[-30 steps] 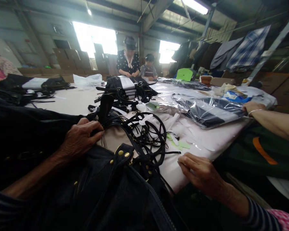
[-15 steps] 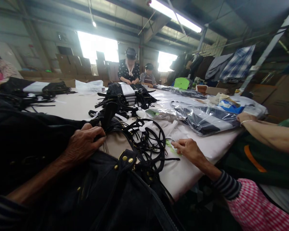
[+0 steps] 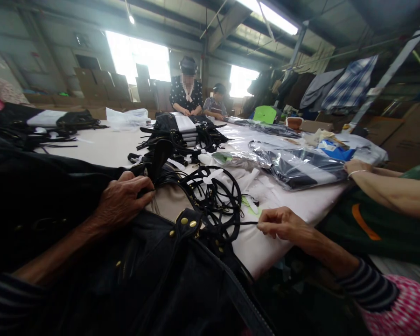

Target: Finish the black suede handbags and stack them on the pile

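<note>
So from my feed the black bag [image 3: 182, 280] is at the near edge of the bench [image 3: 254, 256], its bottom lost in the dark and cut off. Left hand [image 3: 123, 198] is curled at its opening; can't tell if those fingers grip anything. Right hand [image 3: 282, 225] stretches forward, fingers pinching the end of a thin black strap [image 3: 248, 223].
</note>
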`<action>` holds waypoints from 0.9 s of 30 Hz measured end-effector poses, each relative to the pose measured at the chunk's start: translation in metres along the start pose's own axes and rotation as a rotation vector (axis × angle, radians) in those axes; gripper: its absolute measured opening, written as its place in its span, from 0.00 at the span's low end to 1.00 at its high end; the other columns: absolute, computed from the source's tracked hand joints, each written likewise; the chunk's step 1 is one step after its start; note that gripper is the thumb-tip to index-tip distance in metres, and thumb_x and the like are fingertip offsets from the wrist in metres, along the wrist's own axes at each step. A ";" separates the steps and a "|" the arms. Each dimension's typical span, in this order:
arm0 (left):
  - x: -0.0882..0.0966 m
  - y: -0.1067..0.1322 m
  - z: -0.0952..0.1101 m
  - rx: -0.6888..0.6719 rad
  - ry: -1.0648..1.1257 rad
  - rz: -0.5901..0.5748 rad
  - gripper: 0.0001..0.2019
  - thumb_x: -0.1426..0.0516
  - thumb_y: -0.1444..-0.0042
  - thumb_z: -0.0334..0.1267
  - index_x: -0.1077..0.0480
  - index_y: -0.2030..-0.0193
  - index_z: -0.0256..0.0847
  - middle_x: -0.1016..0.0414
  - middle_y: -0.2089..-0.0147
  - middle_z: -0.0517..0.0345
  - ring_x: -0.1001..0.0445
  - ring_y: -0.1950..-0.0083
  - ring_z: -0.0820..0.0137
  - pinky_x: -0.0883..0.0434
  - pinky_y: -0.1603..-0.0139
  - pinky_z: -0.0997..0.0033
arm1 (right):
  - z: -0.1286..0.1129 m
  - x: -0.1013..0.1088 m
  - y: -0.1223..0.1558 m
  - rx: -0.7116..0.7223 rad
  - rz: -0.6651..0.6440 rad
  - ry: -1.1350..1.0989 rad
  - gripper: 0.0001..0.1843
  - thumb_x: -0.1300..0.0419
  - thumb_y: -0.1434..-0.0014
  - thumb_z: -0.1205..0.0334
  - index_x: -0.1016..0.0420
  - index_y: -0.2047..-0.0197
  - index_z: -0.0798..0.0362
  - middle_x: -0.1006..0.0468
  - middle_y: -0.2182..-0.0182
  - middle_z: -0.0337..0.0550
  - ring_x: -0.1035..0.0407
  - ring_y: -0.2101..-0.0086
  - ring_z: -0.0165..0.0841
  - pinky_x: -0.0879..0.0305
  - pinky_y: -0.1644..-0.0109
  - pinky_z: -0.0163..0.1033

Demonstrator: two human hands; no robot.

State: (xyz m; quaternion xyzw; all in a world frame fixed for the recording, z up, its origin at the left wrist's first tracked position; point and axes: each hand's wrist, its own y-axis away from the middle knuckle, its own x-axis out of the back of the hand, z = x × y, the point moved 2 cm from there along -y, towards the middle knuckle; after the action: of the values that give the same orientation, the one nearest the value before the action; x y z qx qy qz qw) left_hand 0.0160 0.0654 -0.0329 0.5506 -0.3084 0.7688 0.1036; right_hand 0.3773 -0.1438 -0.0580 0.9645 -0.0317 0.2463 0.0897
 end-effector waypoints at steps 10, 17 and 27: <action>0.002 0.000 0.001 0.028 0.010 -0.029 0.15 0.50 0.42 0.50 0.26 0.62 0.44 0.31 0.64 0.56 0.31 0.55 0.61 0.38 0.57 0.66 | 0.007 0.017 -0.012 0.321 0.274 0.888 0.12 0.47 0.35 0.66 0.27 0.69 0.52 0.24 0.72 0.40 0.30 0.69 0.33 0.44 0.63 0.37; 0.002 0.001 0.000 0.059 -0.003 -0.041 0.16 0.50 0.43 0.51 0.26 0.62 0.45 0.32 0.63 0.56 0.31 0.57 0.62 0.37 0.58 0.66 | 0.017 0.015 -0.022 0.386 0.303 1.161 0.13 0.48 0.32 0.65 0.28 0.68 0.52 0.24 0.72 0.41 0.32 0.72 0.32 0.51 0.68 0.38; 0.003 0.001 0.003 0.060 -0.013 -0.028 0.16 0.50 0.43 0.51 0.26 0.63 0.45 0.33 0.64 0.56 0.30 0.57 0.60 0.37 0.59 0.64 | -0.003 -0.003 -0.035 0.474 0.249 0.816 0.10 0.47 0.34 0.69 0.26 0.64 0.53 0.22 0.69 0.42 0.28 0.67 0.33 0.40 0.61 0.36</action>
State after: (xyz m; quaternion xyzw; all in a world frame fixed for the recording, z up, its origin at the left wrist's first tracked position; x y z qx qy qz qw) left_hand 0.0167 0.0617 -0.0297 0.5626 -0.2780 0.7726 0.0960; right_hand 0.3767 -0.1087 -0.0619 0.7719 -0.0519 0.6137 -0.1574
